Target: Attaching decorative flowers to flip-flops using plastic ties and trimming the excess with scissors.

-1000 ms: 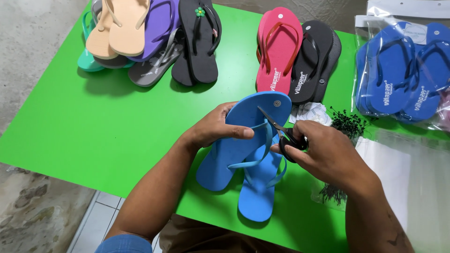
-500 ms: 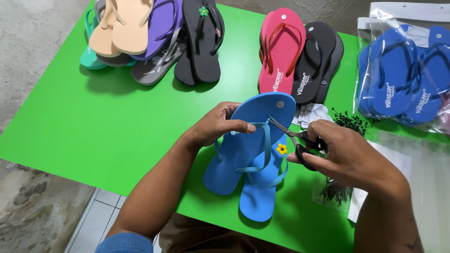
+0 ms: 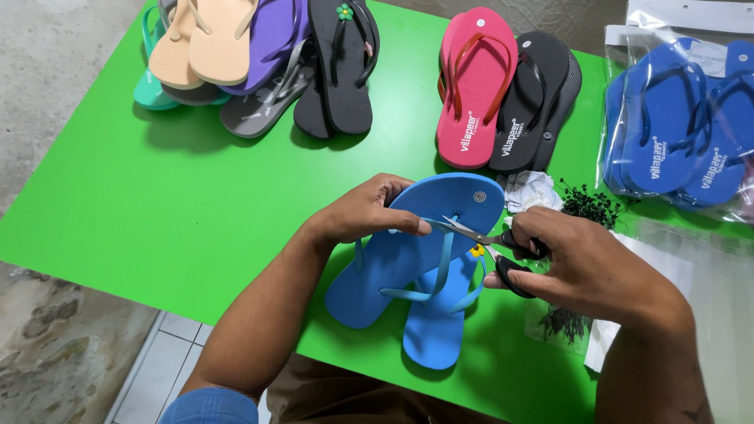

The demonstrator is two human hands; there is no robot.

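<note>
Blue flip-flop pair [image 3: 408,271] pinned by my left hand [image 3: 365,212], right hand [image 3: 585,263] gripping scissors [image 3: 491,239] at the strap; next snip likely needs steady blade placement.

Head camera, looking steeply down from close above the work.

It faces the bright green flat tabletop [image 3: 196,196]; forearms enter from 6 o'clock, the far table edge lies toward 12, bare floor shows at 9.
</note>
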